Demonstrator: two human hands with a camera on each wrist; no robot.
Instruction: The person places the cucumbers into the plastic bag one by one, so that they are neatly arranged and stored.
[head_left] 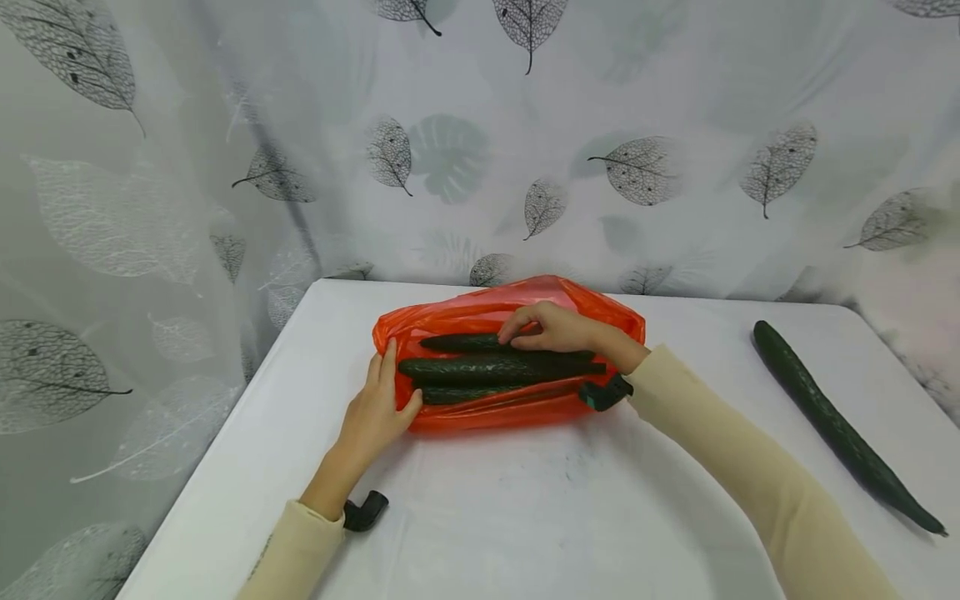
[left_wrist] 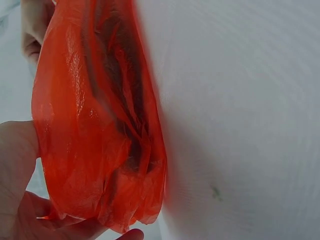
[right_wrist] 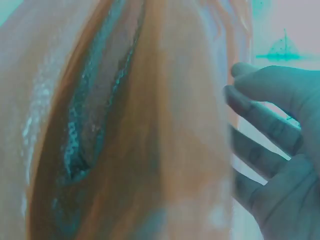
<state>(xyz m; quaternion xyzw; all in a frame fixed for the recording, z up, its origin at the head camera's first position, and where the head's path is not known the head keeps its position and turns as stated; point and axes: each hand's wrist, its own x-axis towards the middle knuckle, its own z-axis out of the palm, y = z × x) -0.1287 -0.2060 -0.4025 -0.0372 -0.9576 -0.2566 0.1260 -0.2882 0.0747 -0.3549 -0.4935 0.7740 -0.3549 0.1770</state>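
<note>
An orange-red plastic bag (head_left: 555, 292) lies on the white table with its mouth facing up. Several dark green cucumbers (head_left: 480, 369) lie lengthwise inside it. My left hand (head_left: 375, 412) holds the bag's left end, thumb at the near rim and fingers at the far side; the left wrist view shows these fingers (left_wrist: 75, 227) against the crumpled film. Over the rear cucumber (head_left: 457, 342) is my right hand (head_left: 551, 327), its bent fingertips touching or just above it. In the right wrist view, the right hand (right_wrist: 275, 135) has loosely bent, spread fingers beside the bag.
Another cucumber (head_left: 840, 425) lies slantwise on the right side of the table (head_left: 525, 517). A leaf-patterned curtain (head_left: 480, 167) hangs behind the table and along its left. Black wrist mounts (head_left: 365, 511) sit on both wrists.
</note>
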